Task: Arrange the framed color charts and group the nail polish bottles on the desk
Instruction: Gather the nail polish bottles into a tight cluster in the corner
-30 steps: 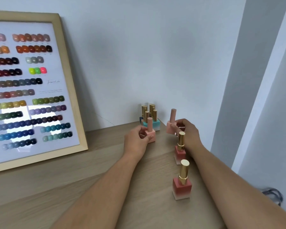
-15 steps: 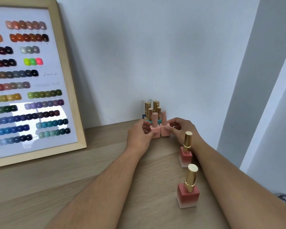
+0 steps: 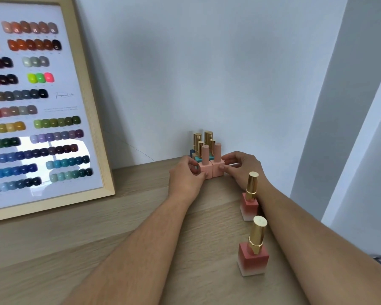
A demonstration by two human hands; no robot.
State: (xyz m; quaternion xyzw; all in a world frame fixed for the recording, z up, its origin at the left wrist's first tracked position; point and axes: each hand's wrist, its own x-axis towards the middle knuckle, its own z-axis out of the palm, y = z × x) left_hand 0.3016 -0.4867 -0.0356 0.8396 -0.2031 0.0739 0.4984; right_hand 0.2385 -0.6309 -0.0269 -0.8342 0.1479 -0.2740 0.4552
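Left hand (image 3: 186, 176) fingers pinch one pink bottle (image 3: 205, 166), right hand (image 3: 243, 167) fingers pinch its twin (image 3: 217, 165), the two touching on the bench (image 3: 119, 227), gold-capped cluster (image 3: 204, 143) just behind.

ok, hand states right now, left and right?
Left hand: closed on the left pale pink square bottle.
Right hand: closed on the right pale pink square bottle.

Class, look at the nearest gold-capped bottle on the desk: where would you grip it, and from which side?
Grip the nearest gold-capped bottle by its square coral base, coming from the left, where the desk is open; the right forearm lies on the other side. The tall cap looks slightly tilted, so it seems a poorer hold.
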